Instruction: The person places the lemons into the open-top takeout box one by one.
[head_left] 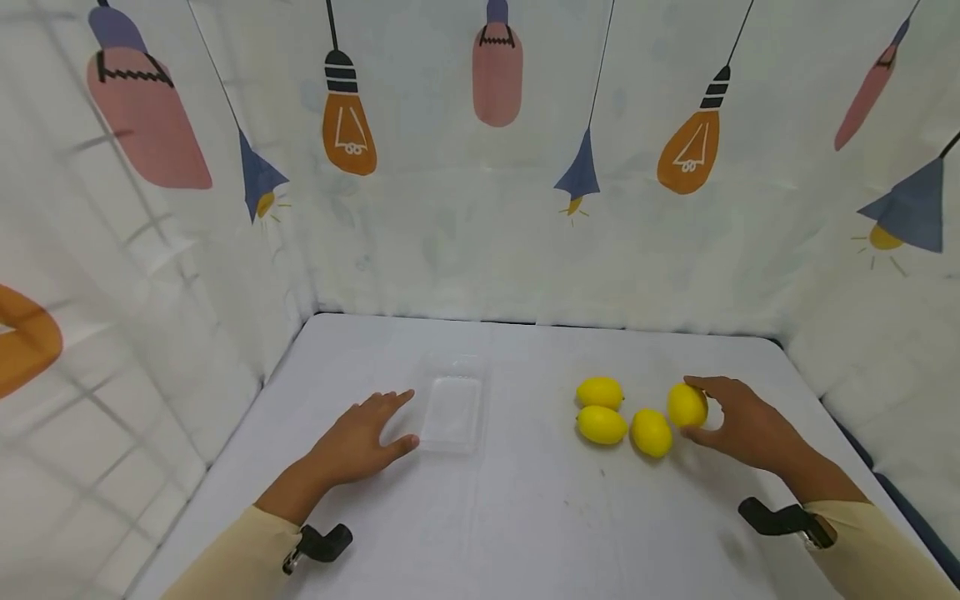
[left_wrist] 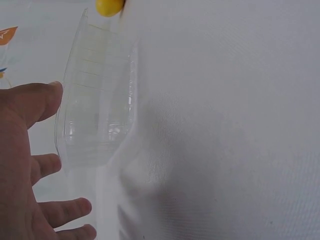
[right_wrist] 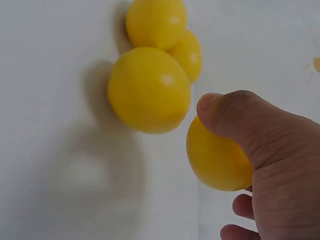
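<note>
While I watch from far through the cameras, I see the right hand (head_left: 738,425) pinching one lemon (head_left: 686,405) in its fingers (head_left: 707,383), at the right of the scene, seemingly raised from the surface (head_left: 525,517). My first worry is this grip: the lemon looks smooth and round, so with uneven pressure it can, I think, slip out and roll. Just to its left, the other three lemons (head_left: 602,425) lie close together, and the rightmost lemon (head_left: 651,432) is the nearest to the held one. If the hand would pass too low to the left, it may knock this group and scatter it.

Farther left, the clear tray (head_left: 453,408) sits on the surface, well apart from all lemons. The left hand (head_left: 360,442) is at its left side, loosely spread and holding nothing; whether it touches the rim, I cannot tell. The tray looks thin and light, so a careless push could slide or tip it. Because it is transparent, its edge is also easy to misjudge.
</note>
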